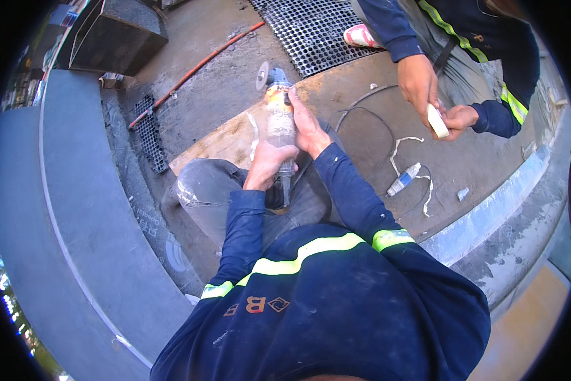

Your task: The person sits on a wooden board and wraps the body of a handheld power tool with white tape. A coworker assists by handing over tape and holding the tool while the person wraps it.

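Observation:
A dusty angle grinder point(280, 127) with a yellow-and-grey body is upright over my lap, its round disc point(262, 75) at the far end. My left hand point(271, 164) is wrapped round the rear of the body. Farther up, my right hand point(306, 124) grips its right side, the thumb near the head. The disc hangs above the grey floor, touching nothing that I can see. Dark cable point(388, 130) loops across the floor right of the grinder. Beyond it, a co-worker's hands point(419, 86) hold a roll of pale tape point(437, 120).
A small white-and-blue bottle point(403, 180) lies to the right beside white cord point(396, 155). Ahead are a wooden board point(228, 136), a red hose point(196, 70) and a black perforated mat point(311, 28). Long grey panels point(88, 171) line the left; a metal box-shaped piece point(117, 38) stands far left.

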Available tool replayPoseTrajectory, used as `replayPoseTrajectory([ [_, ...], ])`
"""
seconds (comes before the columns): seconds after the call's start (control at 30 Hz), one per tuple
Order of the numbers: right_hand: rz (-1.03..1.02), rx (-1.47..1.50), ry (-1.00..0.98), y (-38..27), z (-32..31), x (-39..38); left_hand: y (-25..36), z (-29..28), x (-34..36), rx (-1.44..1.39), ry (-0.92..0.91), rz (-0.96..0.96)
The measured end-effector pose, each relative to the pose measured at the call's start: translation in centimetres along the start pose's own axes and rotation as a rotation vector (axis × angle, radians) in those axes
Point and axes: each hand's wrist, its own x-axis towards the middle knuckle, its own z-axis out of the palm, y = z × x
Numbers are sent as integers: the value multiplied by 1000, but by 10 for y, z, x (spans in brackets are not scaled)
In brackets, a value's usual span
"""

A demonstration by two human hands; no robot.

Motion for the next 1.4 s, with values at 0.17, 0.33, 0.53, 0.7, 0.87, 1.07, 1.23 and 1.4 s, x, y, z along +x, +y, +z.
replayPoseTrajectory([
  [0.17,-10,111,-112,-1,5,-15,0,-1,3,-93,-55,-41],
  [0.33,48,63,-152,-5,0,-10,-1,-3,6,-210,-99,-45],
  [0.53,-43,-50,-131,7,-8,3,0,-8,14,-127,-9,-125],
  [0.7,-84,-173,-43,19,-11,4,2,3,6,-13,116,-59],
  [0.87,-110,-147,61,14,-2,6,-3,2,12,94,76,36],
  [1.07,-133,-298,90,14,-11,7,-22,-5,28,198,67,42],
  [1.23,-53,-130,111,22,-20,15,-32,-6,30,286,107,62],
  [1.4,-27,-84,41,22,-26,11,-39,-8,30,423,150,137],
])
